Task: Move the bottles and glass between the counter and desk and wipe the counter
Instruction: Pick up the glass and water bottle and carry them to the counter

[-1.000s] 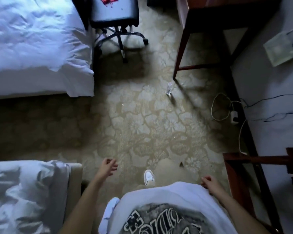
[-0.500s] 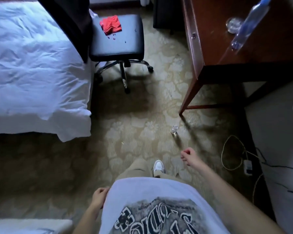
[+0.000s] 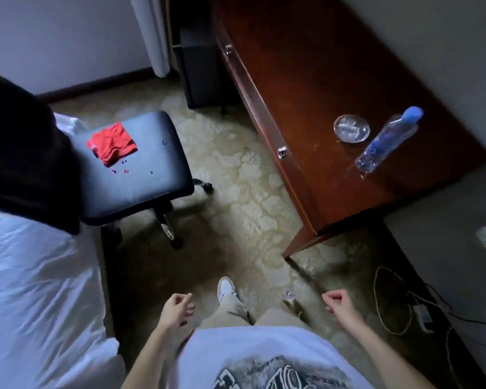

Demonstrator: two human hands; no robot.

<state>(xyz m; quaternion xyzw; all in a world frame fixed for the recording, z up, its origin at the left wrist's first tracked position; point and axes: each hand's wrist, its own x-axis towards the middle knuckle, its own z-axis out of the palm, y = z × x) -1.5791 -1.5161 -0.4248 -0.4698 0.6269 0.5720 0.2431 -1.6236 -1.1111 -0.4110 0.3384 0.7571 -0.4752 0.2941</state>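
A clear plastic bottle [image 3: 387, 140] with a blue cap and blue label stands on the near right end of the dark wooden desk [image 3: 306, 88]. Just left of it sits a round clear glass [image 3: 351, 128]. A red cloth [image 3: 112, 146] lies on the black seat of the swivel chair [image 3: 141, 175]. A small clear object [image 3: 288, 296] lies on the carpet near my feet. My left hand [image 3: 177, 308] and my right hand [image 3: 338, 303] hang low in front of me, fingers loosely curled, holding nothing, well short of the desk.
A bed with white sheets [image 3: 37, 290] fills the left side, with a dark cover [image 3: 26, 153] at its upper end. Cables and a power adapter [image 3: 421, 314] lie on the floor at the right wall. A black box [image 3: 199, 68] stands beside the desk's far end.
I have walked forward toward the desk; its top, the bottle and the glass have come into full view. Both hands swung as I walked and now sit level in front of me.
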